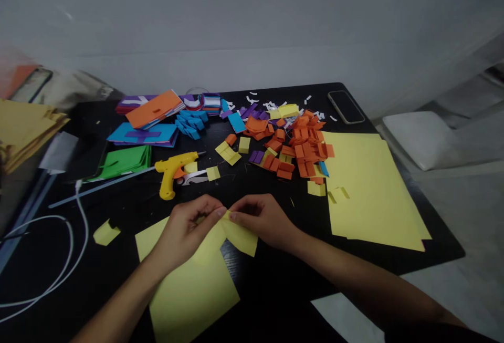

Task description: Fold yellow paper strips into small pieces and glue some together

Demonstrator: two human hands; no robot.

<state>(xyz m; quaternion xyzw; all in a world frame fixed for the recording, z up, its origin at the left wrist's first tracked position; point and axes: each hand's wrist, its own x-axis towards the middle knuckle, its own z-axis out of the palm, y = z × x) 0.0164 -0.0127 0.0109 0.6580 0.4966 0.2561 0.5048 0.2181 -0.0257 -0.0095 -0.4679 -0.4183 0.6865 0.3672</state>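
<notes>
My left hand (189,227) and my right hand (263,218) meet near the front of the black table (275,274), fingertips pinched together on a small yellow paper piece (240,237). Both hands are closed on it, thumbs against forefingers. Under my left wrist lies a larger yellow sheet (189,290). Just beyond my hands lies a yellow glue gun (170,170) with scissors (195,177) beside it.
A heap of folded orange paper bits (303,146) sits mid-table with purple and blue pieces behind. Large yellow sheets (370,190) lie right. Stacked coloured paper (151,109) lies back left, a phone (345,106) at the back right, a white cable (59,264) left.
</notes>
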